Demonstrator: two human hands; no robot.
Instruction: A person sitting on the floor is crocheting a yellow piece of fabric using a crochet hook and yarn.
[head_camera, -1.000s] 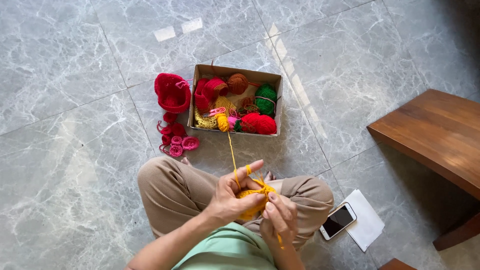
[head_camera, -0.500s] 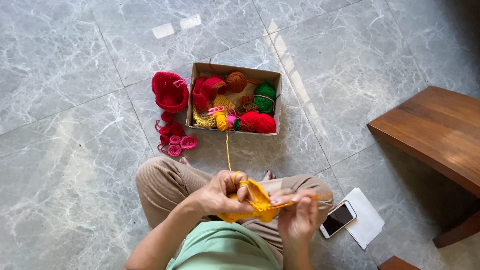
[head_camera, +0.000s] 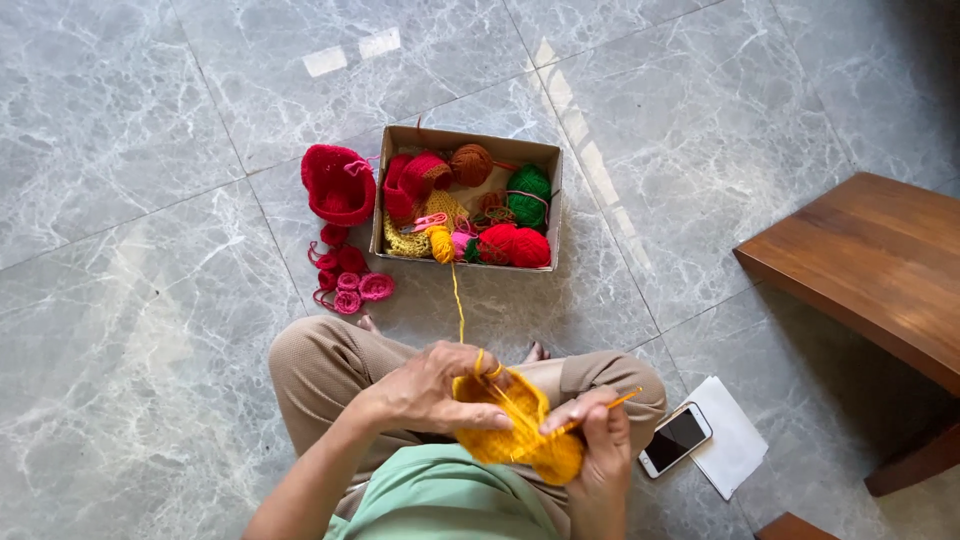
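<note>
The person sat cross-legged on the grey marble floor (head_camera: 150, 330), so the work rested over the lap. The left hand (head_camera: 425, 390) was closed around the yellow crochet piece (head_camera: 520, 430), its strand looped over a finger for tension. The right hand (head_camera: 600, 440) pinched an orange crochet hook (head_camera: 600, 408) at the piece's edge. The yarn strand (head_camera: 458, 300) ran up to a cardboard box (head_camera: 395, 240) of coloured yarn balls just ahead, within reach; a phone (head_camera: 676, 439) lay beside the knee.

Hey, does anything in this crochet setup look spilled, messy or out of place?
Mostly tidy. Only the red crocheted pieces lie loose on the floor left of the cardboard box, outside it. The phone rests half on white paper.
</note>
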